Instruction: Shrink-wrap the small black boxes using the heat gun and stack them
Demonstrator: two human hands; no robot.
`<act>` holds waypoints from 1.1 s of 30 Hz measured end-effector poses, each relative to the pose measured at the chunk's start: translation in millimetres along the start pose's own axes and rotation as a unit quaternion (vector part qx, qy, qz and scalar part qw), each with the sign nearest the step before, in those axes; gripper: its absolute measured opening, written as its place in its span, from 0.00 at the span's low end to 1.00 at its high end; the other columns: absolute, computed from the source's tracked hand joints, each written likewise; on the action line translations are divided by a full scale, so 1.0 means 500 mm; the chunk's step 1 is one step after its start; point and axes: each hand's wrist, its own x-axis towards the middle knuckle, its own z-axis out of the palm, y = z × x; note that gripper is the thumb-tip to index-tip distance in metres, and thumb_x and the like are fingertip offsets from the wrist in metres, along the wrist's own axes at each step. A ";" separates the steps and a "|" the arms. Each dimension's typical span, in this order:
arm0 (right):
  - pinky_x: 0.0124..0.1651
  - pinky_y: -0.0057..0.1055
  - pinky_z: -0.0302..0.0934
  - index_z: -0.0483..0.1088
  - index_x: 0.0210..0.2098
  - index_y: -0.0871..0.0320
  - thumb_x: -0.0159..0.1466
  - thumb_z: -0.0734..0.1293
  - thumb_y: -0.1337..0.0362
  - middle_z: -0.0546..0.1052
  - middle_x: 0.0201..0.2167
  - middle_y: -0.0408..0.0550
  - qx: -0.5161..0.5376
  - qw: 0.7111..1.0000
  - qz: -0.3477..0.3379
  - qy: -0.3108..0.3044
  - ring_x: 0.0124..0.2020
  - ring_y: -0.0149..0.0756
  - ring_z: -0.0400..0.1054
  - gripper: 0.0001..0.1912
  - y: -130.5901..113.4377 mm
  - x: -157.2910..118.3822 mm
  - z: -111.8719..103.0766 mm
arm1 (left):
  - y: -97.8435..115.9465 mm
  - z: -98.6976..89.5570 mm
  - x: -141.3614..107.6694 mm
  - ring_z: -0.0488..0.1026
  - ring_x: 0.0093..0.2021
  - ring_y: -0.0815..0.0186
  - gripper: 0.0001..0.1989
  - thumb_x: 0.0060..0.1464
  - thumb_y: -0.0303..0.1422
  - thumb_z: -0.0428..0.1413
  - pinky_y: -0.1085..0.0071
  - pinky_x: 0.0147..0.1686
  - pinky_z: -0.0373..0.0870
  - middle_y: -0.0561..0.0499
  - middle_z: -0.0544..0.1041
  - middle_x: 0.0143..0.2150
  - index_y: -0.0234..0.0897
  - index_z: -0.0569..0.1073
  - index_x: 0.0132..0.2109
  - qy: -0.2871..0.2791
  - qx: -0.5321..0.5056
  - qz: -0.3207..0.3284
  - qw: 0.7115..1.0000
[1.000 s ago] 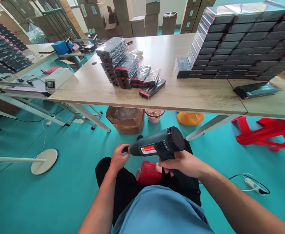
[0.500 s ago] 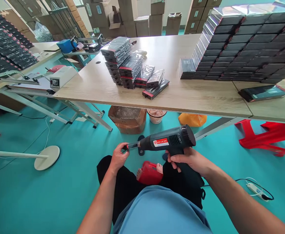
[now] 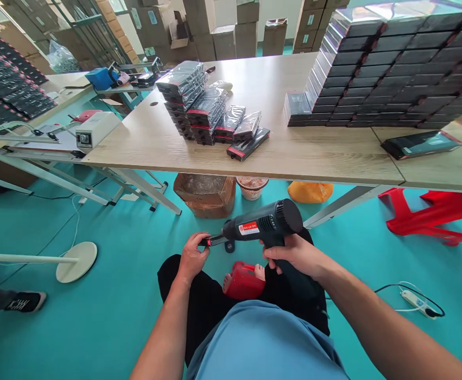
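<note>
My right hand [image 3: 292, 253] is wrapped round the handle of a dark heat gun [image 3: 265, 221] with a red and white label, its nozzle pointing left. My left hand [image 3: 193, 257] pinches one end of a small black box [image 3: 214, 240] with a red mark, close to the nozzle. Both are over my lap, in front of the table edge. On the wooden table [image 3: 314, 153] stands a stack of film-wrapped black and red boxes [image 3: 183, 87], with a single wrapped box [image 3: 249, 144] in front of it.
A tall block of black boxes [image 3: 393, 68] stands on the table at right, a lone box [image 3: 421, 144] before it. Below are an open carton [image 3: 205, 203], a bucket [image 3: 251, 189], an orange bag [image 3: 310, 192] and a red stool [image 3: 432, 211]. A person's shoe [image 3: 27, 301] shows at left.
The heat gun in my right hand has moved left, its nozzle closer to my left hand. The small box is seen more from its side. A person's shoe and leg have come further in at left.
</note>
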 end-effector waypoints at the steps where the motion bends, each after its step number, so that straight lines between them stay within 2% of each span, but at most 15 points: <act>1: 0.28 0.32 0.63 0.74 0.34 0.59 0.57 0.74 0.63 0.75 0.21 0.42 -0.010 1.000 0.003 -0.023 0.23 0.35 0.67 0.08 -0.003 -0.001 0.003 | -0.002 0.000 0.000 0.77 0.52 0.56 0.17 0.49 0.27 0.55 0.58 0.56 0.73 0.45 0.80 0.50 0.41 0.79 0.46 -0.003 -0.005 -0.003 1.000; 3: 0.29 0.32 0.63 0.74 0.33 0.59 0.58 0.73 0.63 0.76 0.22 0.43 -0.013 0.997 -0.002 -0.071 0.24 0.34 0.67 0.06 -0.010 -0.005 0.012 | -0.004 0.001 -0.001 0.77 0.51 0.56 0.16 0.49 0.28 0.56 0.58 0.54 0.74 0.45 0.80 0.49 0.40 0.79 0.46 -0.001 -0.015 -0.010 1.000; 4: 0.30 0.32 0.63 0.74 0.32 0.59 0.58 0.73 0.63 0.76 0.23 0.43 -0.010 0.997 -0.008 -0.076 0.24 0.34 0.67 0.06 -0.012 -0.006 0.016 | -0.003 0.001 -0.001 0.77 0.51 0.56 0.16 0.49 0.28 0.56 0.58 0.54 0.74 0.45 0.80 0.49 0.39 0.79 0.46 0.003 -0.018 -0.016 1.000; 6: 0.30 0.33 0.63 0.73 0.33 0.59 0.58 0.73 0.62 0.76 0.21 0.43 -0.003 0.999 -0.014 -0.035 0.23 0.34 0.67 0.07 -0.014 -0.007 0.017 | -0.002 0.001 -0.001 0.77 0.50 0.56 0.16 0.49 0.29 0.55 0.59 0.54 0.73 0.45 0.80 0.49 0.39 0.79 0.45 0.010 -0.024 -0.029 0.999; 9: 0.29 0.33 0.64 0.73 0.36 0.59 0.58 0.73 0.61 0.76 0.20 0.43 -0.006 1.000 0.001 0.030 0.23 0.35 0.68 0.10 -0.010 -0.008 -0.004 | 0.000 -0.002 -0.002 0.77 0.52 0.56 0.17 0.49 0.29 0.54 0.58 0.56 0.72 0.46 0.80 0.50 0.39 0.79 0.46 0.007 -0.041 -0.044 0.998; 14: 0.27 0.33 0.65 0.74 0.39 0.60 0.57 0.75 0.60 0.80 0.26 0.46 0.027 1.000 -0.002 0.002 0.25 0.37 0.72 0.14 0.008 -0.016 -0.042 | -0.005 -0.006 0.003 0.77 0.53 0.55 0.17 0.48 0.31 0.54 0.57 0.56 0.72 0.45 0.80 0.50 0.39 0.79 0.45 0.006 -0.057 -0.060 0.997; 20: 0.27 0.31 0.65 0.75 0.40 0.61 0.54 0.76 0.58 0.80 0.29 0.48 0.064 0.997 0.012 0.045 0.26 0.36 0.72 0.18 0.004 -0.021 -0.052 | -0.001 0.001 0.008 0.77 0.53 0.55 0.17 0.49 0.30 0.54 0.57 0.56 0.72 0.45 0.80 0.50 0.39 0.79 0.46 0.005 -0.052 -0.053 0.997; 23: 0.27 0.32 0.64 0.75 0.37 0.61 0.54 0.76 0.57 0.78 0.24 0.46 0.033 0.997 0.012 0.074 0.23 0.35 0.69 0.16 -0.005 -0.023 -0.048 | 0.001 0.005 0.011 0.76 0.54 0.56 0.17 0.49 0.28 0.54 0.56 0.57 0.72 0.45 0.80 0.51 0.40 0.79 0.46 0.000 -0.020 -0.024 1.000; 25: 0.27 0.33 0.64 0.75 0.35 0.60 0.55 0.75 0.59 0.77 0.21 0.45 0.012 0.999 0.014 0.036 0.22 0.34 0.68 0.13 -0.009 -0.022 -0.037 | 0.002 0.008 0.015 0.76 0.54 0.56 0.18 0.48 0.26 0.54 0.56 0.58 0.72 0.45 0.79 0.51 0.41 0.79 0.46 -0.006 -0.004 -0.003 1.000; 28: 0.29 0.33 0.64 0.74 0.34 0.59 0.57 0.74 0.61 0.78 0.24 0.46 0.016 0.999 0.004 -0.046 0.24 0.35 0.69 0.09 -0.008 -0.015 -0.015 | 0.004 0.013 0.021 0.76 0.53 0.56 0.17 0.49 0.26 0.54 0.56 0.57 0.72 0.45 0.79 0.50 0.41 0.79 0.46 -0.015 0.008 0.016 1.000; 29: 0.29 0.33 0.64 0.73 0.33 0.59 0.57 0.73 0.61 0.78 0.23 0.45 0.016 0.999 0.000 -0.041 0.25 0.35 0.69 0.09 -0.007 -0.012 -0.011 | 0.004 0.014 0.023 0.76 0.53 0.56 0.18 0.49 0.26 0.54 0.56 0.57 0.72 0.45 0.79 0.50 0.41 0.79 0.46 -0.016 0.011 0.017 1.000; 32: 0.28 0.33 0.63 0.73 0.32 0.58 0.57 0.73 0.61 0.75 0.20 0.42 0.000 1.000 -0.004 0.030 0.22 0.35 0.67 0.08 -0.005 -0.004 -0.010 | 0.006 0.013 0.026 0.76 0.54 0.56 0.19 0.47 0.25 0.53 0.57 0.58 0.72 0.46 0.79 0.51 0.41 0.79 0.46 -0.011 0.010 0.011 1.000; 33: 0.28 0.33 0.64 0.73 0.32 0.58 0.57 0.73 0.61 0.75 0.20 0.42 -0.008 0.999 -0.002 0.033 0.21 0.34 0.67 0.08 -0.006 -0.003 -0.010 | 0.005 0.013 0.026 0.76 0.54 0.56 0.19 0.47 0.25 0.53 0.57 0.58 0.72 0.46 0.79 0.51 0.41 0.79 0.46 -0.011 0.005 0.009 1.000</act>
